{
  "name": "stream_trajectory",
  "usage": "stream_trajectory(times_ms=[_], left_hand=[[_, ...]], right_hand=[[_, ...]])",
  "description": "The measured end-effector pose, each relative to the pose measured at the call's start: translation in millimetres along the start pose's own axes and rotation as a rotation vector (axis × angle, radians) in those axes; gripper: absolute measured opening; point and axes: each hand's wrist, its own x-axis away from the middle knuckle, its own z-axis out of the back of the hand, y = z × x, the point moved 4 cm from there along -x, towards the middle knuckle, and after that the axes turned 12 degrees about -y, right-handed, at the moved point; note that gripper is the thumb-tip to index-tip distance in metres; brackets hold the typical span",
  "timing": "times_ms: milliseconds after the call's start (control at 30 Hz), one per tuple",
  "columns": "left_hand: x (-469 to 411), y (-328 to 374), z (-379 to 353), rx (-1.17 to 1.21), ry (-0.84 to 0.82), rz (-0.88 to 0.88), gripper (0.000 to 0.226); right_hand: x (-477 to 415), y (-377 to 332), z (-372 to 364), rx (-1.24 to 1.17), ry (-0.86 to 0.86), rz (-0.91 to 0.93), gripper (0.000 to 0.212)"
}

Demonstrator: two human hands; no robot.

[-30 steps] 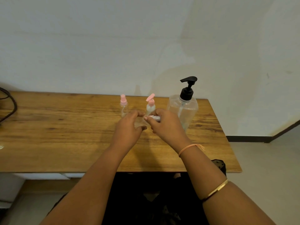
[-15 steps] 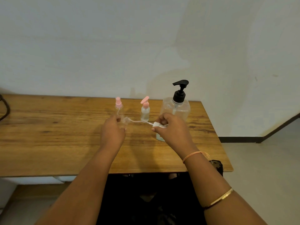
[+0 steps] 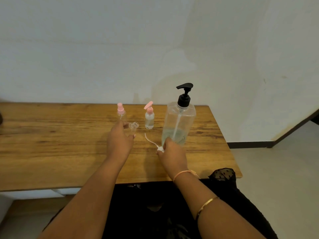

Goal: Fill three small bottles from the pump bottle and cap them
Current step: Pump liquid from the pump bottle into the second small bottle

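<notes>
Gripping a small uncapped clear bottle (image 3: 133,126) in the left hand (image 3: 120,142), fingers curled round its body, with the open neck poking out between forefinger and thumb and tilted up toward the right, over the wooden worktop (image 3: 51,144). Pinching a white spray cap (image 3: 160,149) between thumb and fingertips of the right hand (image 3: 173,155), with its thin white dip tube (image 3: 150,139) trailing away to the upper left, toward the gripped bottle but apart from it. Cannot tell whether cap or tube touches the wood.

Standing just behind the right hand: the big clear pump bottle (image 3: 179,121), upright, black pump head (image 3: 184,94) turned left, holding liquid only in its lower part. Hard to tell whether the right fingers touch its base.

Standing upright left of the pump bottle, near the far edge: a small bottle with an open pink flip cap (image 3: 149,118), whitish inside. Further left, partly hidden behind the left fingers: another small clear bottle with a pink spray top (image 3: 120,112).

Worn on the right arm: a thin orange band (image 3: 183,173) at the wrist and a gold bangle (image 3: 207,203) higher up. Beyond the worktop, a plain pale wall (image 3: 155,49).
</notes>
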Motion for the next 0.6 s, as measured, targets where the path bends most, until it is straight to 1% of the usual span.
stream_trajectory(times_ms=[167,267,467,600], left_hand=[[0,-2,-3,0.006,-0.017,-0.025,0.043],[-1,-3,-4,0.023,-0.023,-0.029,0.043],[-1,-2,-7,0.027,-0.037,-0.053,0.041],[0,0,-8,0.022,-0.048,-0.060,0.039]], right_hand=[[-6,-1,-14,0.167,-0.021,0.068,0.025],[-7,-3,-16,0.258,-0.004,0.101,0.028],[-7,-2,-15,0.285,-0.011,0.094,0.032],[-4,-4,-9,0.256,-0.011,0.085,0.035]])
